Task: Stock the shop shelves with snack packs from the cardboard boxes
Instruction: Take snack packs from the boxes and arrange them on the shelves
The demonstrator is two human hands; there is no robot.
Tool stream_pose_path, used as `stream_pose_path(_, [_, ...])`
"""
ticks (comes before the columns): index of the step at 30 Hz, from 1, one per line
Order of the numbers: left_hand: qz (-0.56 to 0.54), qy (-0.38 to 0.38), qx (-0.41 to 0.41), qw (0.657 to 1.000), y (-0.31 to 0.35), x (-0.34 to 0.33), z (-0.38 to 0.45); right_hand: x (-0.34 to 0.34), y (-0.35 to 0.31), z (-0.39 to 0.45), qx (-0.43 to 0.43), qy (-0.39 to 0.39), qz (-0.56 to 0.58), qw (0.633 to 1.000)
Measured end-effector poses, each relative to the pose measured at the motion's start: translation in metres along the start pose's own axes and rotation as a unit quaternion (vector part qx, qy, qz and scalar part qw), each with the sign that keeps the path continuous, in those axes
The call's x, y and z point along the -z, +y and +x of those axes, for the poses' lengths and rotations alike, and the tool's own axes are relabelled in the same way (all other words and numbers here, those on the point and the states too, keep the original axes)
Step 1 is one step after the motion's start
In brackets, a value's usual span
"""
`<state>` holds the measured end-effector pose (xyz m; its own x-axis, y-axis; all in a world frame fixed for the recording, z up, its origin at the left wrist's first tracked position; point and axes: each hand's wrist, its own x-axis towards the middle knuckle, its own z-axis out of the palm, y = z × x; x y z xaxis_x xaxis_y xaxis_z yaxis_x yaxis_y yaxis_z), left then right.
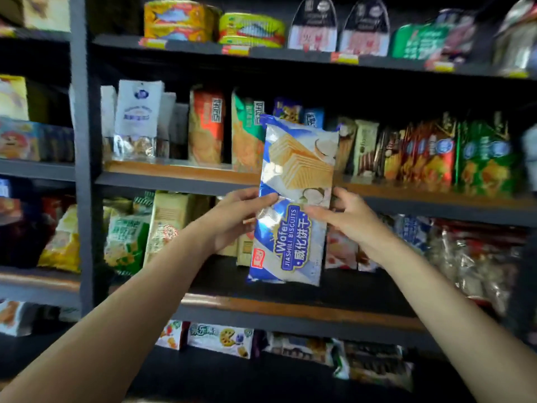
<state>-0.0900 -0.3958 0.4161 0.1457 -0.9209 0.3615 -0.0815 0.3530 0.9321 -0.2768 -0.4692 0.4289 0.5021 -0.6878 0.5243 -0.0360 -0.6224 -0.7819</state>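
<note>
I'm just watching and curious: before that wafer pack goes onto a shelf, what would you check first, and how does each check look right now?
1. Pack held firmly: ok. The left hand and right hand both grip the wafer biscuit pack at its sides.
2. Pack upright: ok, only slightly tilted.
3. Pack undamaged: ok on the front; the back is hidden.
4. Free slot on the middle shelf: cannot tell; the pack hides the spot behind it.
5. Room on the lower shelf: ok, a dark gap shows below the pack.
6. Matching wafer packs nearby: cannot tell; the neighbours are blurred.
</note>
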Motion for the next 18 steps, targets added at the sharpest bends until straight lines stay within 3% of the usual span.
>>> stream_pose_path(5, [0.044, 0.006, -0.063, 0.997, 0.017, -0.035, 0.034, 0.053, -0.005, 0.017, 0.017, -0.008, -0.019, 1.0])
stream_pose_path(9, [-0.041, 0.061, -0.109, 0.991, 0.028, -0.044, 0.054, 0.076, 0.004, 0.025, 0.009, 0.011, -0.023, 1.0])
stream_pose_path(12, [-0.04, 0.087, -0.117, 0.989, 0.03, -0.05, 0.063, 0.089, 0.009, 0.026, 0.009, 0.024, -0.005, 1.0])
stream_pose_path(18, [0.017, 0.062, -0.158, 0.985, 0.022, -0.053, 0.068, 0.123, -0.004, 0.032, 0.089, 0.133, 0.033, 0.986])
